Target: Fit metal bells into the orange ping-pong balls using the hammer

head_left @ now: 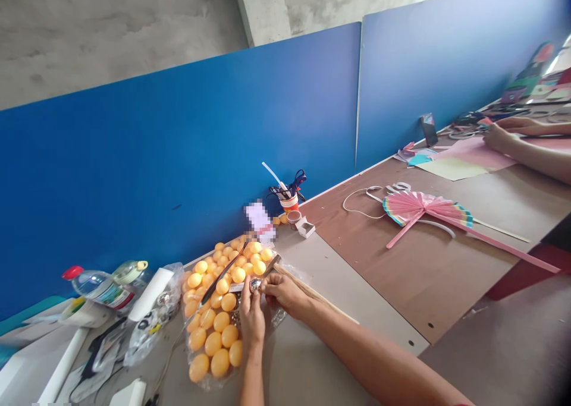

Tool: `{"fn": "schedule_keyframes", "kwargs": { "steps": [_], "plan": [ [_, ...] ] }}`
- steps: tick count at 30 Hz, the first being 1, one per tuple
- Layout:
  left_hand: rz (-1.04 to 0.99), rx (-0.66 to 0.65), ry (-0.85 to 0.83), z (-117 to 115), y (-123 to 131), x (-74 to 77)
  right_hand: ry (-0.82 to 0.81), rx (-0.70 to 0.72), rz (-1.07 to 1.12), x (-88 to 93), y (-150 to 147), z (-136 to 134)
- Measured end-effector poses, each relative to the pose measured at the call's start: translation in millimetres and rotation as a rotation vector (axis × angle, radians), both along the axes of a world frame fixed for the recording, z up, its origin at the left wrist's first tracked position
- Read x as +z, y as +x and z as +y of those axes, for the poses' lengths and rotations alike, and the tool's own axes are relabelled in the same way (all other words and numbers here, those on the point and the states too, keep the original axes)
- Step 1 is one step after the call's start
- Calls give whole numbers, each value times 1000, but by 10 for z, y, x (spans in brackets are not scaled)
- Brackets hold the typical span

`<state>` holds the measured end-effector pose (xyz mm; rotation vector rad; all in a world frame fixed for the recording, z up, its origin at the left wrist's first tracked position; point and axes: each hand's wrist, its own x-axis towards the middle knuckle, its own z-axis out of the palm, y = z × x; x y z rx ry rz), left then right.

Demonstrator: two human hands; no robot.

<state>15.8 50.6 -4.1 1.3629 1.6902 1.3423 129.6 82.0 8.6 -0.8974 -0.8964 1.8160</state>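
Observation:
Between the fingertips of both hands is a small shiny silver ball (256,284), round and mirror-like. My left hand (252,317) pinches it from the left, and my right hand (285,293) closes on it from the right. Close behind and left of them lies a clear plastic bag of orange table tennis balls (220,321). Dark-framed glasses (225,273) rest across the balls. Small metallic pieces (236,318) show partly behind my left hand. A hammer (312,290) with a wooden handle lies beyond my right hand, partly covered by my forearm.
A cup of tools (289,203) and a small white box (306,227) stand by the blue partition (178,174). Bottles (100,286) and plastic bags crowd the left. A pink paper fan (423,207) lies at right, near another person's hands (504,137).

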Motion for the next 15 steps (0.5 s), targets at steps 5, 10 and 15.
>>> {"fn": "schedule_keyframes", "kwargs": {
  "steps": [5,10,15],
  "plan": [
    [27,-2,23,1,9,16,-6,3,-22,29,8,-12],
    [41,-3,29,-2,8,9,-13,9,-32,31,1,-13],
    [61,7,32,0,12,4,3,-5,-46,27,-2,-26]
  ]
}}
